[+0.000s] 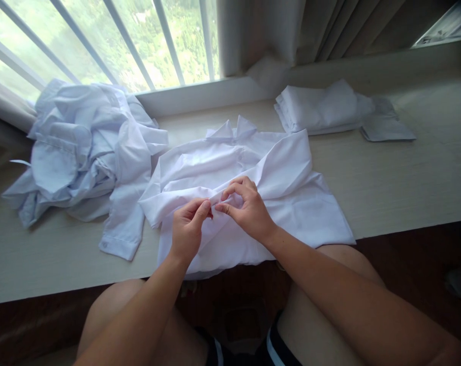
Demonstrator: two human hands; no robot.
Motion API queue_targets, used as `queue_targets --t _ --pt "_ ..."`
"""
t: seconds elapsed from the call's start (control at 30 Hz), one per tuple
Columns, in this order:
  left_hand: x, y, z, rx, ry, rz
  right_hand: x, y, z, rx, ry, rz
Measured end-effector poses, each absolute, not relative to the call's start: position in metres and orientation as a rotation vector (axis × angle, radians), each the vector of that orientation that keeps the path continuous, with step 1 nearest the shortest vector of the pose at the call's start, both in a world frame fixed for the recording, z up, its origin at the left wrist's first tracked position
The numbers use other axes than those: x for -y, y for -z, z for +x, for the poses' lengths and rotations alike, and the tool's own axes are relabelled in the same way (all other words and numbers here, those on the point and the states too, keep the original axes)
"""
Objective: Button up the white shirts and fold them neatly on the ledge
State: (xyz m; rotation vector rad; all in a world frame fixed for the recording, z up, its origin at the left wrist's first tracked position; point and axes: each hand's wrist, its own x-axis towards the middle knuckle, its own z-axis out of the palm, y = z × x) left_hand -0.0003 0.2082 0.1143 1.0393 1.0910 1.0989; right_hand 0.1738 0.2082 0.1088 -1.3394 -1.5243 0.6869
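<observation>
A white collared shirt (283, 208) lies spread on the pale ledge in front of me, its collar pointing toward the window and its sleeves brought across the body. My left hand (188, 223) is closed, pinching the shirt fabric near the middle between thumb and fingers. A small red spot (210, 213) shows by its fingertips; I cannot make out what it is. Just beside it, my right hand (249, 208) has its fingers curled, with thumb and forefinger on the same fold of cloth. The exact part between the fingertips is hidden.
A loose heap of white shirts (89, 147) sits on the left, one cuffed sleeve (123, 234) trailing forward. Folded white garments (321, 107) lie at the back right. Behind the ledge (405, 188) are a barred window (139, 40) and grey curtains (260, 35).
</observation>
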Motion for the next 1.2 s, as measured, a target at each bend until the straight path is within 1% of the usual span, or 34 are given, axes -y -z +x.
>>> queue_targets --t 0.27,0.6,0.9,1.2 --pt "-0.203 -0.12 0.006 -1.07 -1.196 1.206 -0.209 -0.116 0.179 1.595 -0.683 -1.228" --pt "-0.203 -0.12 0.009 -1.178 -1.273 1.162 -0.214 -0.118 0.185 1.61 -0.912 -1.195" --pt "-0.194 -0.13 0.009 -1.146 -1.271 1.276 -0.207 -0.122 0.183 1.656 -0.724 -1.151" --pt "-0.199 -0.124 0.004 -1.018 -1.224 1.175 -0.207 -0.128 0.183 1.582 -0.85 -0.972"
